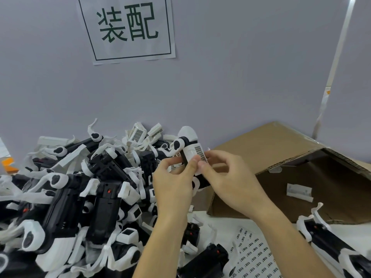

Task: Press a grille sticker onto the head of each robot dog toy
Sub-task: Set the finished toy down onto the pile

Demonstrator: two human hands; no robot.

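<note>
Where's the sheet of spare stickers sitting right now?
In the head view, the sticker sheet lies flat on the table at lower right, under the right forearm, in front of the cardboard box and between two loose robot dog toys.

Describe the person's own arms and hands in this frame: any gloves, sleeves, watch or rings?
Both hands are bare: no gloves on the left hand or the right hand. No ring shows on the visible fingers, and no watch or band on either wrist. Both forearms are uncovered all the way to the bottom edge of the head view, so no sleeve is in frame. No markings or tape show on them.
</note>
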